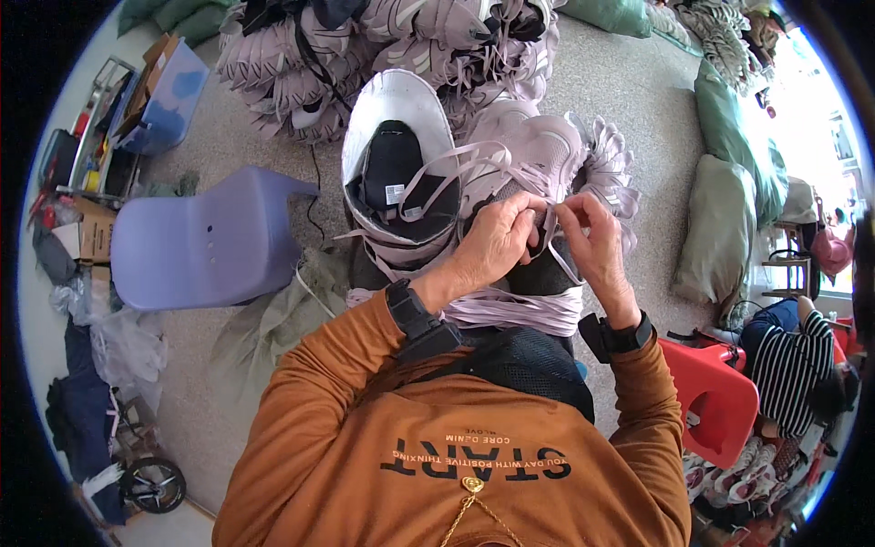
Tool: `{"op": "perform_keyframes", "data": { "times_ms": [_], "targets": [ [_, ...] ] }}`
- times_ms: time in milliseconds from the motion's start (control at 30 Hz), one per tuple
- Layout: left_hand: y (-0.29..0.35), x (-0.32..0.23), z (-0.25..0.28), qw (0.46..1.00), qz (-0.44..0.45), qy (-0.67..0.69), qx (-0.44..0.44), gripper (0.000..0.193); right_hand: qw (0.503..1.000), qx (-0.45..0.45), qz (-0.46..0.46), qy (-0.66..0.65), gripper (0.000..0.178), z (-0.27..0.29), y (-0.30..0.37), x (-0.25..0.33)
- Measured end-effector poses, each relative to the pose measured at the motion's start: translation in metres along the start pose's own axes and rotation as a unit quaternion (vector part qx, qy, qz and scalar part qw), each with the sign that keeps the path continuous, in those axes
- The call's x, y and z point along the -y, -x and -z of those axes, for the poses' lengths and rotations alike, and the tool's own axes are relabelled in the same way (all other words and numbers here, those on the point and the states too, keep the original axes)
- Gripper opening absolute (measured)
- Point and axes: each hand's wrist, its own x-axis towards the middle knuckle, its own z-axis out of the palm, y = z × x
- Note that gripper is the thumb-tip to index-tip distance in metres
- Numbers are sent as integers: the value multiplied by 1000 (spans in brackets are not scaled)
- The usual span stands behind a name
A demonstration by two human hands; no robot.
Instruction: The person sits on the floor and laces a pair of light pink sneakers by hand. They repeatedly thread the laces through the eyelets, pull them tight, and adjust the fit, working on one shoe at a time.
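Note:
Both hands meet at a pale pink sneaker upper [551, 150] in front of me. My left hand [497, 239] is closed, its fingertips pinching a flat pink shoelace [550, 219] at the lacing. Close beside it, my right hand [592, 239] pinches the same lace between thumb and finger. Loose lace loops [456, 164] stretch left from the upper. There, a white-walled, black-lined piece [355, 150] stands with its opening up and a small white label inside. A bundle of pink laces [519, 308] lies across my lap.
Large stacks of pink shoe uppers [292, 68] rise ahead. To the left stand a purple plastic chair [205, 242] and a blue bin [173, 100]. Full green sacks [720, 228] line the right. Nearer are a red stool [715, 392] and another person in a striped top [793, 365].

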Motion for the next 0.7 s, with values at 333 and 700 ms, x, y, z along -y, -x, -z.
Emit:
{"op": "perform_keyframes", "data": {
  "times_ms": [333, 700],
  "targets": [
    [-7, 15, -7, 993, -100, -59, -26, 26, 972, 113, 39, 201, 27, 1, -11, 7],
    [-15, 17, -13, 945, -194, -245, -98, 21, 962, 127, 10, 243, 28, 3, -4, 12]
  ]
}}
